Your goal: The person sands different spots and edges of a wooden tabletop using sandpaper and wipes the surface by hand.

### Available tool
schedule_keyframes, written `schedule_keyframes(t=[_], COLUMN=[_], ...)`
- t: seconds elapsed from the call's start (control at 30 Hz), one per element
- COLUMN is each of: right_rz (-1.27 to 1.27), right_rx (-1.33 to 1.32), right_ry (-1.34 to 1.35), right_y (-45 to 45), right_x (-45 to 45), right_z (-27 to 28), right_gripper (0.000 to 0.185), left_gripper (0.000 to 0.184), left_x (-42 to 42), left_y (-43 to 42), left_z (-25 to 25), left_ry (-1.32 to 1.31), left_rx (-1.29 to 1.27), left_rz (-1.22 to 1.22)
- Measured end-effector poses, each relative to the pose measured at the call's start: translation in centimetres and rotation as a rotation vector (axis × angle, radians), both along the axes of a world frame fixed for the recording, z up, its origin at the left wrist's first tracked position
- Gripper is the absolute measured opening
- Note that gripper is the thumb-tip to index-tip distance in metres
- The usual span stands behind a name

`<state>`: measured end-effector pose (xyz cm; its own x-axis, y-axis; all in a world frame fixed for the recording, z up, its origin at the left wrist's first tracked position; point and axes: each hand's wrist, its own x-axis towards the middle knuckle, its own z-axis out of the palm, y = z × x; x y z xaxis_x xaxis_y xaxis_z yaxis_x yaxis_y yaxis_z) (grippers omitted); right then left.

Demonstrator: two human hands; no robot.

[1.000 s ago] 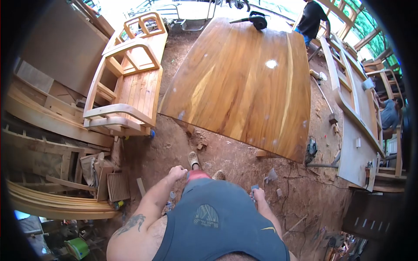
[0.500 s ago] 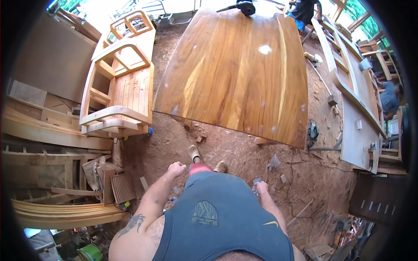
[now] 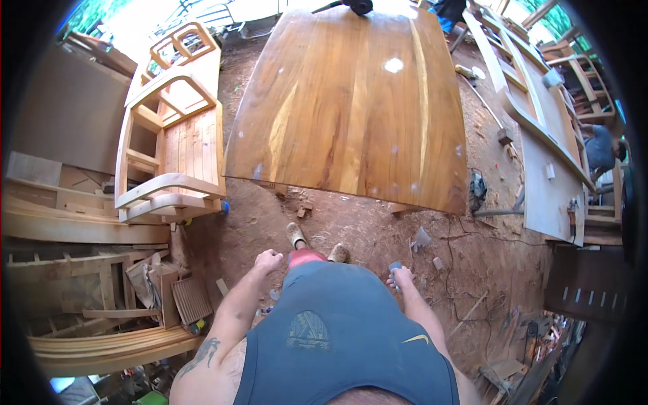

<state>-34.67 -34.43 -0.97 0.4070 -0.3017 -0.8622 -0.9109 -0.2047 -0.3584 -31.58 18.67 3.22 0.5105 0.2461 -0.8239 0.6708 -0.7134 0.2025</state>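
My left hand [image 3: 268,260] hangs in front of my body at left, its fingers curled closed; nothing shows in it. In my right hand [image 3: 402,277], on the other side of my shirt, is a small grey-blue object [image 3: 395,268], gripped by the fingers and too small to name. Both hands are over the dirt floor, apart from any furniture. Beyond them lies a large glossy wooden tabletop [image 3: 344,108], its near edge ahead of my feet. A black blower [image 3: 359,7] rests on its far edge, partly cut off by the view.
Left stands a pale wooden bench frame [image 3: 192,145], with stacked curved boards [image 3: 115,347] nearer. Wood scraps [image 3: 304,209], plastic [image 3: 422,237] and cords lie on the ground. A long frame [image 3: 540,128] stands right, with a person [image 3: 599,150] behind it. Another person [image 3: 447,13] is partly visible at top.
The tabletop and bench have shifted left and up in view, and the blower is now partly cut off. My right hand still grips the small object; my left hand stays closed.
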Motion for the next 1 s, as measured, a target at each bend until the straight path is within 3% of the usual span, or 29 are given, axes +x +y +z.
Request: schedule_keyframes(t=[0.33, 1.0], right_rz=[-0.008, -0.008], right_rx=[-0.003, 0.025], right_ry=[0.018, 0.048], right_y=[0.6, 0.6], right_x=[-0.4, -0.1], right_z=[0.8, 0.7], right_gripper=[0.02, 0.022], left_gripper=[0.052, 0.052], left_x=[-0.5, 0.3], left_y=[1.4, 1.2], left_z=[-3.4, -1.3], left_ry=[0.0, -0.008], left_rx=[-0.015, -0.018], left_rz=[0.009, 0.004])
